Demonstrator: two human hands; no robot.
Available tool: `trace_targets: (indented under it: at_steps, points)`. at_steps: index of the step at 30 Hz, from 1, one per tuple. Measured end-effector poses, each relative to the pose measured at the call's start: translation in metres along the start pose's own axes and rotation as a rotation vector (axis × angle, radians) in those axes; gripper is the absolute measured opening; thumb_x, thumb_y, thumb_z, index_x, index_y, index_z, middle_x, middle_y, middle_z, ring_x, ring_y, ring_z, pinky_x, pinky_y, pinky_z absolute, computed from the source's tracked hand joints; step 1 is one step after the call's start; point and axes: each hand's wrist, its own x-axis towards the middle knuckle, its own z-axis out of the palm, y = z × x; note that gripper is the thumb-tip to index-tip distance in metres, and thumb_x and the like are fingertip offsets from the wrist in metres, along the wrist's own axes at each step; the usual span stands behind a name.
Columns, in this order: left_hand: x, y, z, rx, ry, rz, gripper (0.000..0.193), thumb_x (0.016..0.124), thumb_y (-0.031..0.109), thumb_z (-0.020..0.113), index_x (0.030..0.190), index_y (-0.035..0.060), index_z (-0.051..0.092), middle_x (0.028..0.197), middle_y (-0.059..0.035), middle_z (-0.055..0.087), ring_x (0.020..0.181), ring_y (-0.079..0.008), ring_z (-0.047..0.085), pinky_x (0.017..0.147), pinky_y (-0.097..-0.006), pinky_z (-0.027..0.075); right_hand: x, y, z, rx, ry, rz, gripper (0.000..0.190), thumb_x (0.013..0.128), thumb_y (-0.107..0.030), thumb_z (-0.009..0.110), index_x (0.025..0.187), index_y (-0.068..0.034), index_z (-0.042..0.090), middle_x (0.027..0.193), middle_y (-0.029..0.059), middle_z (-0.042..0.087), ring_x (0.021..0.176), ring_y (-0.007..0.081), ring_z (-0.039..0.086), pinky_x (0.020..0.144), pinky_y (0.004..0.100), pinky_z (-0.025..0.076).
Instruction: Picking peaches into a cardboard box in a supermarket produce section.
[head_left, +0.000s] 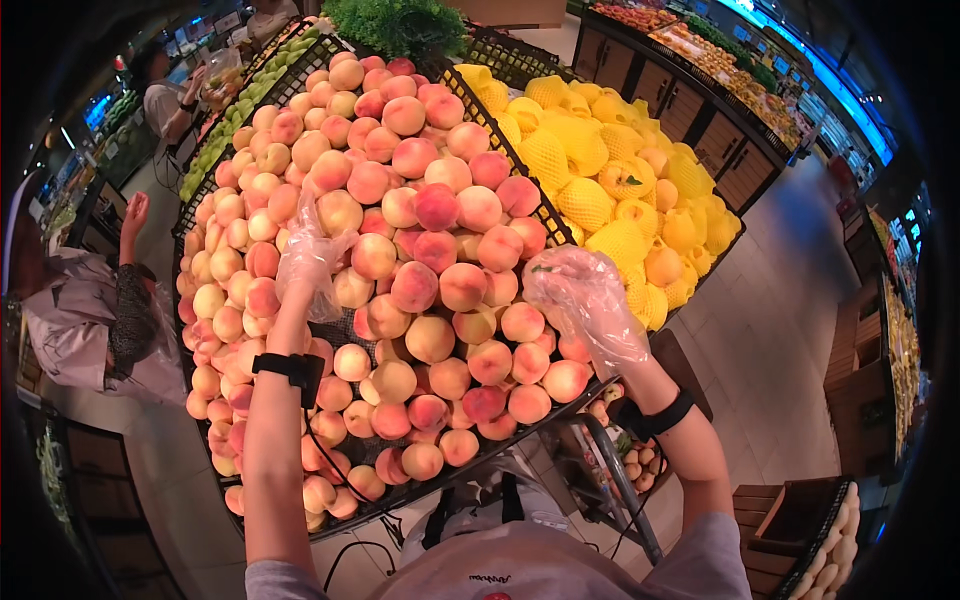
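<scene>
My left hand (306, 259), in a clear plastic glove, reaches into a large heap of peaches (431, 337). Its fingers and thumb are spread beside a yellow-pink peach (340, 212); no firm grip on it shows. My right hand (577, 296), also gloved, is curled at the right edge of the heap, by the black crate rim (517, 161). A small green piece, perhaps a bit of leaf, shows at its fingertips; the palm side is hidden. Below my left hand, a dark mat (337, 330) shows between the peaches.
Yellow foam-netted fruit (570, 142) adjoins the peaches on the right. Green fruit (247, 97) lies beyond the left rim, artificial greenery (397, 26) behind. A metal-framed cart (615, 465) with fruit stands below my right arm. Another person (97, 315) is at the left. Thin cables hang near me.
</scene>
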Motion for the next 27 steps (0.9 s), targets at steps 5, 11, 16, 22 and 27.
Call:
trace_targets:
  at_steps: [5, 11, 16, 22, 27]
  points:
    - [-0.029, 0.010, -0.010, -0.126, 0.126, 0.049, 0.096, 0.084, 0.046, 0.074, 0.159, 0.0157, 0.022, 0.155, -0.0223, 0.039, 0.138, -0.0400, 0.045, 0.112, -0.0427, 0.040, -0.045, 0.031, -0.038, 0.093, 0.194, -0.011, 0.015, 0.091, 0.000, 0.068, 0.105, 0.002, 0.064, 0.091, 0.0063, 0.067, 0.080, 0.0140, 0.063, 0.069, 0.0262, 0.051]
    - [0.021, -0.031, -0.036, 0.086, 0.341, 0.102, 0.084, 0.091, 0.052, 0.066, 0.157, 0.0120, 0.031, 0.157, -0.0185, 0.039, 0.140, -0.0380, 0.043, 0.113, -0.0424, 0.039, -0.115, 0.062, -0.080, 0.078, 0.341, 0.021, 0.010, 0.091, -0.001, 0.066, 0.101, 0.002, 0.063, 0.083, 0.0074, 0.064, 0.071, 0.0156, 0.060, 0.064, 0.0270, 0.048]
    - [0.011, 0.009, -0.021, 0.219, 0.328, 0.120, 0.057, 0.096, 0.045, 0.058, 0.144, 0.0143, 0.051, 0.130, -0.0202, 0.063, 0.117, -0.0356, 0.062, 0.097, -0.0435, 0.049, -0.158, 0.053, -0.136, -0.191, 0.532, 0.096, 0.014, 0.090, -0.012, 0.072, 0.095, 0.000, 0.065, 0.079, 0.0027, 0.063, 0.069, 0.0094, 0.058, 0.060, 0.0256, 0.045]
    - [-0.140, 0.072, -0.027, 0.133, 0.400, 0.626, 0.030, 0.102, 0.016, 0.053, 0.128, 0.0035, 0.059, 0.120, -0.0107, 0.064, 0.105, -0.0231, 0.064, 0.086, -0.0338, 0.052, -0.211, 0.082, -0.236, -0.515, 0.634, 0.214, 0.020, 0.085, -0.014, 0.076, 0.090, 0.002, 0.067, 0.079, 0.0037, 0.065, 0.071, 0.0100, 0.060, 0.063, 0.0274, 0.049]
    - [-0.262, 0.177, 0.047, -0.554, -0.120, 0.146, 0.030, 0.102, 0.017, 0.055, 0.127, 0.0014, 0.059, 0.120, -0.0115, 0.064, 0.107, -0.0205, 0.063, 0.090, -0.0317, 0.050, -0.260, 0.177, -0.327, -0.740, 0.636, 0.573, 0.029, 0.070, -0.017, 0.082, 0.092, 0.002, 0.075, 0.089, 0.0190, 0.072, 0.085, 0.0303, 0.070, 0.079, 0.0373, 0.056]
